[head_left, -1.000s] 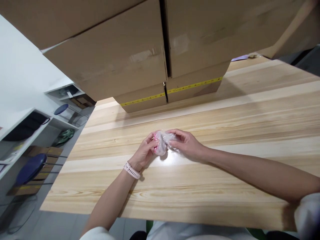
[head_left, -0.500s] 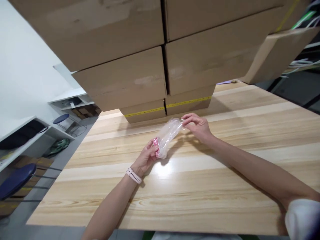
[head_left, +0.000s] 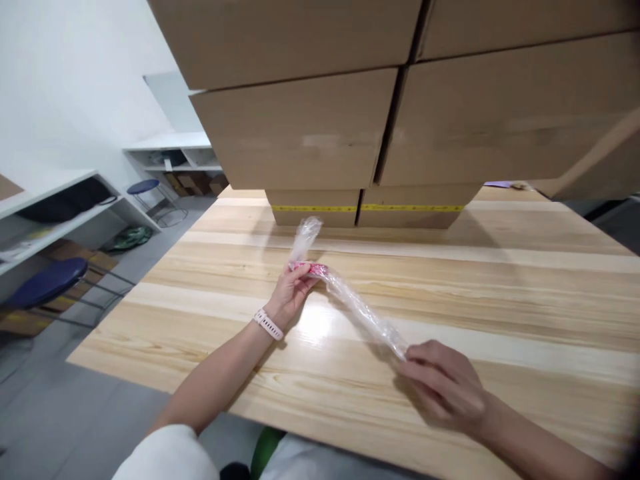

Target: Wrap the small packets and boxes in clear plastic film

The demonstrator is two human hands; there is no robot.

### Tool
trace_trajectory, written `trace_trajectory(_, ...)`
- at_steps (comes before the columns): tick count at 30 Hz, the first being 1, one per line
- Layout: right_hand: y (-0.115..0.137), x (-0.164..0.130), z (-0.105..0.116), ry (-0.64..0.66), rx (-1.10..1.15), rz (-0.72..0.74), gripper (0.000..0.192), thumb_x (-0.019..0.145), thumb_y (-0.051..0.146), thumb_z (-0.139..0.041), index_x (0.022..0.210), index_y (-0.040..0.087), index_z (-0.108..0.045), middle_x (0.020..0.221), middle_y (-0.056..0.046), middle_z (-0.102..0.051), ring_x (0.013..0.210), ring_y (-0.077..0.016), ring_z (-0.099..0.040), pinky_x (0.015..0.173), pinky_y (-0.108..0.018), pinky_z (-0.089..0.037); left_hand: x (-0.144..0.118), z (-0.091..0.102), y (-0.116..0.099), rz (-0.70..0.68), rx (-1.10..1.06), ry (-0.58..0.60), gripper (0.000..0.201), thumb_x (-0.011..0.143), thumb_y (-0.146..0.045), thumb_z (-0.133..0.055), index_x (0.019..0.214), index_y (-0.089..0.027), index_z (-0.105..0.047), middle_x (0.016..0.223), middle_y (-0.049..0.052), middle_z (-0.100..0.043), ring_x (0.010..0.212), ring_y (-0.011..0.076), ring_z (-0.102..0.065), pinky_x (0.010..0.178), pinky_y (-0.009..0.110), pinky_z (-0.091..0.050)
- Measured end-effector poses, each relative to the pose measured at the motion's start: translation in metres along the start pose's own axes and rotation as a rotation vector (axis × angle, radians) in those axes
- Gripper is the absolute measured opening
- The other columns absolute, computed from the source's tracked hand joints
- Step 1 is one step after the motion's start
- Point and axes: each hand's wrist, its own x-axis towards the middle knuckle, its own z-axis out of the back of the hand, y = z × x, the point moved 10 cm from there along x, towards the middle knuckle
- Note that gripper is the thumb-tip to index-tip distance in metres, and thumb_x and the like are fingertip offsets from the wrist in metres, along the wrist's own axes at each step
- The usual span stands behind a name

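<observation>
A clear plastic bag (head_left: 357, 303) is drawn out into a long, twisted strip above the table. My left hand (head_left: 290, 293), with a pale pink watch band on its wrist, grips the bag at a pink-red printed part (head_left: 315, 269). From that grip, a loose crumpled end (head_left: 306, 235) of the plastic sticks up towards the boxes. My right hand (head_left: 445, 387) pinches the other end of the strip, lower and nearer to me. Whether the pink-red part is a label or a separate piece inside the plastic I cannot tell.
Stacked cardboard boxes (head_left: 300, 133) with yellow tape (head_left: 315, 209) rise at the back of the wooden table (head_left: 200, 320). On the left, blue stools (head_left: 47, 283) stand by white shelves (head_left: 65, 220). A purple item (head_left: 499, 184) lies at the far right.
My right hand has pulled its end of the plastic down and right, towards me, stretching it long. My left hand keeps its hold, and a loose end now sticks up beyond it. The view has shifted.
</observation>
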Motion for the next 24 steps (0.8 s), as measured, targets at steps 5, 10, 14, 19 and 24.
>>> trace_trajectory(5,-0.044,-0.007,0.039,-0.302,0.036,-0.347,0.044,0.092,0.022,-0.063,0.133,0.037,-0.067,0.109,-0.006,-0.072,0.097,-0.0235,-0.069,0.078,-0.039,-0.058,-0.026,-0.044,0.011,0.059,0.083,0.222,0.042,0.069,-0.016,-0.091,0.105,-0.013,-0.070,0.102,0.009,-0.077,0.101,0.0243,-0.075,0.098,0.039,-0.058)
trace_trajectory(10,-0.094,-0.010,-0.079,0.262,0.938,-1.225,0.056,0.093,0.061,-0.063,0.133,0.024,-0.066,0.113,-0.014,-0.074,0.091,-0.0255,-0.073,0.069,-0.037,-0.061,-0.059,-0.074,0.033,0.159,0.209,0.378,0.065,0.061,-0.020,-0.097,0.119,-0.020,-0.066,0.106,0.006,-0.075,0.097,0.0250,-0.075,0.090,0.040,-0.059)
trace_trajectory(14,-0.065,0.001,-0.125,0.439,1.262,-1.320,0.069,0.079,0.059,-0.082,0.134,0.021,-0.063,0.100,-0.010,-0.075,0.068,-0.0186,-0.069,0.054,-0.029,-0.056,-0.060,-0.073,0.028,0.111,0.396,0.393,0.062,0.067,-0.027,-0.095,0.122,-0.020,-0.066,0.108,0.007,-0.076,0.085,0.0224,-0.073,0.078,0.036,-0.059)
trace_trajectory(19,-0.088,-0.009,-0.123,0.349,1.064,-1.314,0.062,0.079,0.057,-0.084,0.123,0.016,-0.069,0.092,-0.009,-0.076,0.057,-0.0112,-0.059,0.052,-0.025,-0.050,-0.038,-0.045,-0.020,-0.234,0.599,0.086,0.033,0.076,-0.043,-0.087,0.089,-0.015,-0.076,0.091,0.007,-0.076,0.085,0.0183,-0.069,0.076,0.028,-0.055)
trace_trajectory(24,-0.111,0.001,-0.098,0.344,0.920,-1.188,0.050,0.079,0.053,-0.084,0.111,0.017,-0.072,0.113,-0.010,-0.076,0.099,-0.0210,-0.070,0.089,-0.032,-0.055,-0.029,-0.021,-0.024,-0.160,0.682,-0.119,0.042,0.080,-0.057,-0.080,0.088,-0.016,-0.076,0.054,-0.002,-0.058,0.044,0.0104,-0.048,0.044,0.023,-0.037)
